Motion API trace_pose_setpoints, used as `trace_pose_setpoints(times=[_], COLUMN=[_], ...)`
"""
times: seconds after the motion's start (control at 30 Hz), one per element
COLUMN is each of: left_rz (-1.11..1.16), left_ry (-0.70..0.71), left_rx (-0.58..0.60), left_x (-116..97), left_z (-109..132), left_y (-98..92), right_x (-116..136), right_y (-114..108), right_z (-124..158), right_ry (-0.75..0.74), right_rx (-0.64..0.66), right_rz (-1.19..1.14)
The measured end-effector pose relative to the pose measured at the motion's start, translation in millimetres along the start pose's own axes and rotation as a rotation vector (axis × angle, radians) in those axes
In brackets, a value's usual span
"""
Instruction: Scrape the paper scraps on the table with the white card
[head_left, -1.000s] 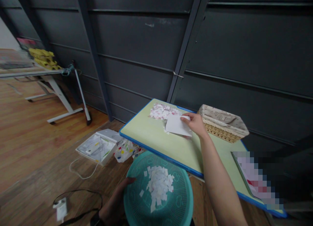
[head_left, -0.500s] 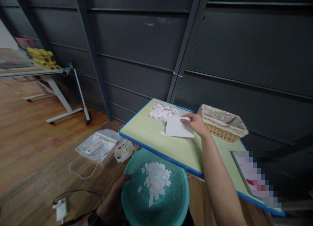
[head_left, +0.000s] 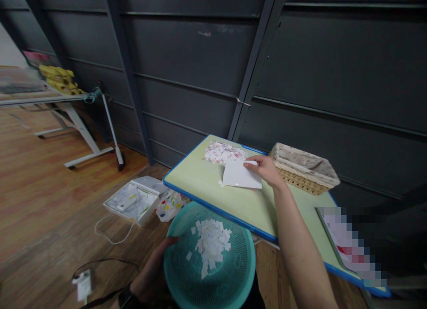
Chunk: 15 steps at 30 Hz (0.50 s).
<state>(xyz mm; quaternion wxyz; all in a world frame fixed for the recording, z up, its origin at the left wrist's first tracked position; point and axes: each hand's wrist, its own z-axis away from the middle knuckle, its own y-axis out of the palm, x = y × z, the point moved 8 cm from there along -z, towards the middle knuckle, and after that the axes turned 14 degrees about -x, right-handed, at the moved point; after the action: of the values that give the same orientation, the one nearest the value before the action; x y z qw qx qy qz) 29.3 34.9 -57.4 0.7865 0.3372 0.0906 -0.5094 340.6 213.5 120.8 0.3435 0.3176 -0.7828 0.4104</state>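
Note:
My right hand pinches the top right corner of a white card, thumb on top. The card is tilted over the pale green tabletop, beside a heap of small paper scraps. With my left hand I grip the left rim of a teal plastic basket, which sits low in front of the table edge. White paper pieces lie piled inside this basket. My left fingers are partly hidden under its side.
A lined wicker basket stands at the table's back right. At the right end lies a flat blurred item. On the floor to the left are an open white box, a dotted bag and a power strip with cords.
The card in my right hand has shifted slightly left and bends a little more. The teal basket and my left hand have moved slightly up and left in view.

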Motion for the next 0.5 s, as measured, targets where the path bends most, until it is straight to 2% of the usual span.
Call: trace_pose_setpoints(times=[0.2, 0.33, 0.5], left_rz=[0.003, -0.020, -0.006], left_ry=[-0.007, 0.013, -0.075], left_rx=[-0.077, -0.057, -0.043], left_x=[-4.0, -4.0, 3.4], left_z=[10.2, 6.6, 5.2], left_y=[1.3, 2.2, 1.7], right_x=[0.3, 2.4, 5.1], right_y=[-3.4, -1.1, -1.7], right_z=[-0.6, -0.2, -1.3], right_ry=[0.012, -0.025, -0.084], right_rx=[-0.047, -0.025, -0.014], right_rz=[-0.049, 0.019, 0.095])
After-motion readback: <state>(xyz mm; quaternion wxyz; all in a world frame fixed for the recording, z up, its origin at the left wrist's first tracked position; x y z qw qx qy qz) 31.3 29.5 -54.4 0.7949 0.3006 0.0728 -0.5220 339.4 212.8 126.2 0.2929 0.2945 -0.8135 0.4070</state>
